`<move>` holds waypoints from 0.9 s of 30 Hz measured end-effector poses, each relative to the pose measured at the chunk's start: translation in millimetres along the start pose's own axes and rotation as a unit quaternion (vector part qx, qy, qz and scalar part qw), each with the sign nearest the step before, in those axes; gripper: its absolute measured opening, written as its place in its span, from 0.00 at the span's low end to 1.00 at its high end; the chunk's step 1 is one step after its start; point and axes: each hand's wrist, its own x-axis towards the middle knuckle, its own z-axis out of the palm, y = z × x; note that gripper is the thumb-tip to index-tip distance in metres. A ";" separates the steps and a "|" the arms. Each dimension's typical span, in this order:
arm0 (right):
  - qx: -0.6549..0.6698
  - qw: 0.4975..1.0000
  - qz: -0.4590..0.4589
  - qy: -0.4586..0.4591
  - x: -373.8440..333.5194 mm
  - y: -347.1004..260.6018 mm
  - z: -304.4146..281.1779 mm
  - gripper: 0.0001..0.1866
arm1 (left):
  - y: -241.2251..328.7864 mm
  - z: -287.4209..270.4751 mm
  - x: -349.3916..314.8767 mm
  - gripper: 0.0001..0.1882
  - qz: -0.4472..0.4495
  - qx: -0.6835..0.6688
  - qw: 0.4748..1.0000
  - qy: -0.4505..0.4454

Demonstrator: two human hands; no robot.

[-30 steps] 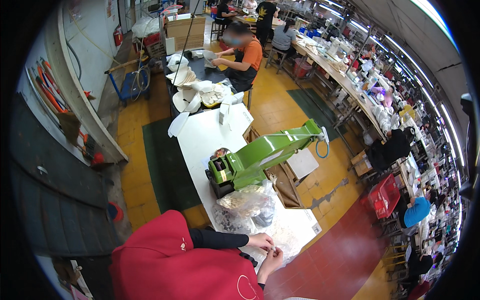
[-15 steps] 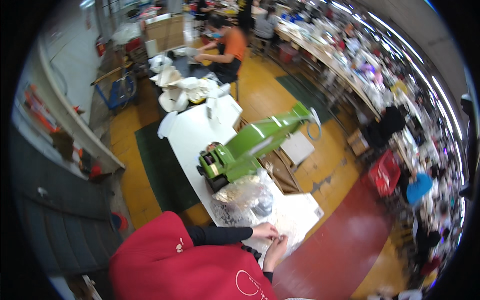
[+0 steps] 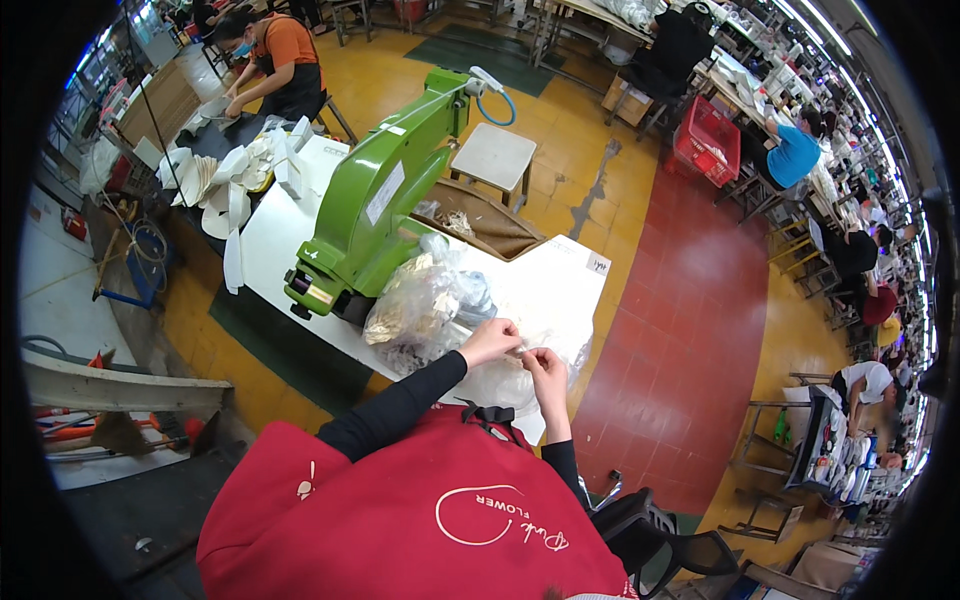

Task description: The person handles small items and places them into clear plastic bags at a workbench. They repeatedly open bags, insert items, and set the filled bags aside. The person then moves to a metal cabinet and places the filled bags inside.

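My left hand (image 3: 489,342) and my right hand (image 3: 547,378) meet over the near end of a white table (image 3: 575,270), fingertips pinched close together. Whatever is between the fingers is too small to make out. A clear plastic bag (image 3: 415,300) with pale pieces inside lies beside my left hand, against the foot of a green machine (image 3: 375,200). More clear plastic (image 3: 490,385) and pale material spread under and around both hands. Dark sleeves cover my forearms, and a red apron (image 3: 400,500) covers my front.
A brown bin (image 3: 490,225) adjoins the table's right side, with a white-topped stool (image 3: 495,155) beyond. White pieces (image 3: 215,180) are heaped at the far left, near a person in orange (image 3: 285,50). Right of the red floor strip are a red crate (image 3: 708,140) and other workers.
The view has turned, so the machine and table now sit further left and higher, and more of the right-hand floor shows. My hands stay together at the table's near end.
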 end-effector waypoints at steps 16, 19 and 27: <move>-0.125 0.986 0.010 0.112 16.6 -15.4 26.7 0.06 | 17.4 1.6 -26.0 0.05 0.044 -0.126 0.990 0.035; 0.071 0.995 0.074 0.012 7.4 -44.8 15.3 0.06 | 6.3 -1.3 -20.5 0.05 -0.007 -0.254 0.967 0.023; -0.030 0.996 0.070 -0.057 -12.5 -44.4 -4.7 0.12 | 71.1 -13.3 -19.0 0.13 0.092 -0.226 0.970 0.006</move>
